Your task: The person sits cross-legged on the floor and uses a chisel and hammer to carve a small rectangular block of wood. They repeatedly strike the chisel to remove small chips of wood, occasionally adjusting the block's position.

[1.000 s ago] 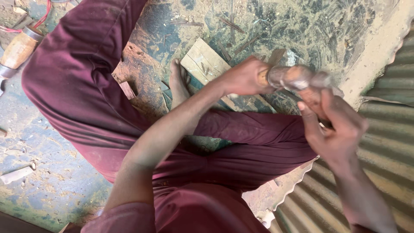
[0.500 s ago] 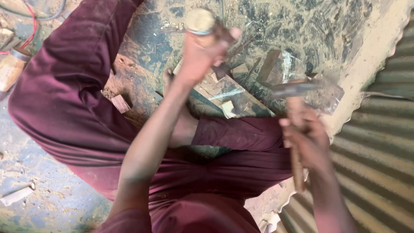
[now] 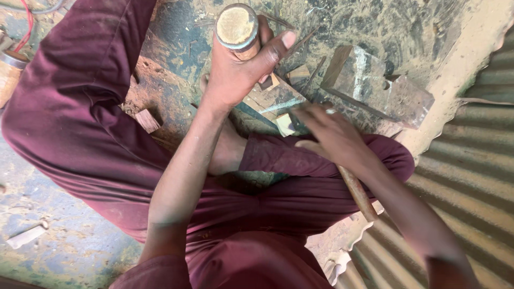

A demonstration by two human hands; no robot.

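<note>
I sit on the ground in maroon trousers with my legs folded. My left hand [image 3: 238,69] is closed around the round wooden handle of a chisel [image 3: 236,25] with a metal ring at its top, held upright over a small wooden board [image 3: 267,99]. My right hand [image 3: 332,131] grips the wooden handle of a hammer [image 3: 356,192]. That hand is blurred, and the hammer's head is hidden beside a small pale wood piece [image 3: 285,124] on the board. My bare foot [image 3: 227,150] rests against the board.
A big dark wooden block [image 3: 375,80] lies beyond the board. Corrugated metal sheeting [image 3: 471,176] runs along the right. A wooden-handled tool [image 3: 9,75] and a red cable [image 3: 27,27] lie at the far left. Wood scraps [image 3: 145,120] and chips litter the ground.
My left hand turned the chisel upright and set it over the board. My right hand, which held the hammer raised at the right, has swung down and left to the small wood piece.
</note>
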